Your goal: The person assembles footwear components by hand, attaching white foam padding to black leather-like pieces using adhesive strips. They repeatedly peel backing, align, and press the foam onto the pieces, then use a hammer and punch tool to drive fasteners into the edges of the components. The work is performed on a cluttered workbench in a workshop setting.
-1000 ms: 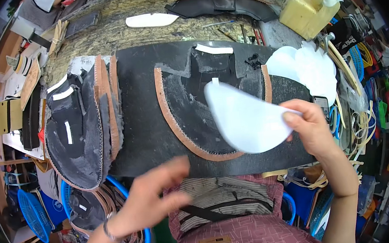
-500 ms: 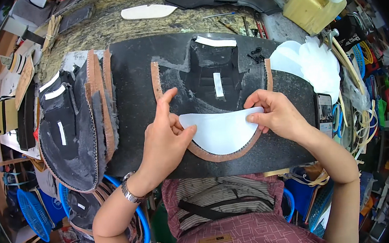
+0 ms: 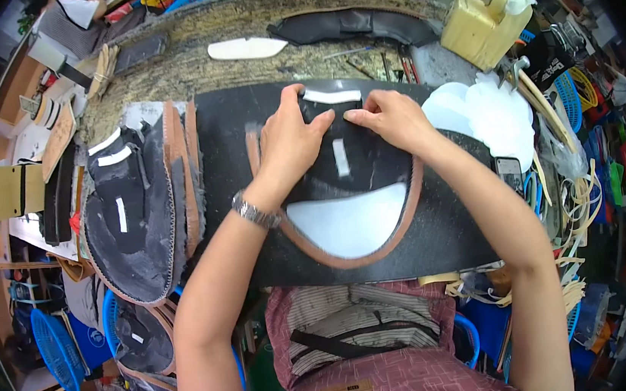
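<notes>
A black shoe upper [image 3: 377,164] with a stitched brown edge lies flat on the dark work board [image 3: 447,235], its rounded toe end toward me. A white half-moon piece [image 3: 350,220] sits inside the toe, within the brown rim. My left hand [image 3: 293,135] grips the left side of the upper's far, narrow part, thumb on top. On its right side, my right hand [image 3: 394,122] pinches the edge between thumb and fingers. Between the hands show a white strip [image 3: 332,97] across the far end and a short white strip [image 3: 340,157] lower down.
Several similar uppers [image 3: 129,222] lie stacked at the left. White cut pieces [image 3: 472,114] are piled at the right, with a phone [image 3: 507,173] below them and a hammer [image 3: 519,68] beside them. A yellow container [image 3: 486,28] stands at the far right.
Both hands have let go of the white half-moon piece and moved away from me to the upper's far part. The white piece now lies lower, inside the toe rim. The view has shifted slightly.
</notes>
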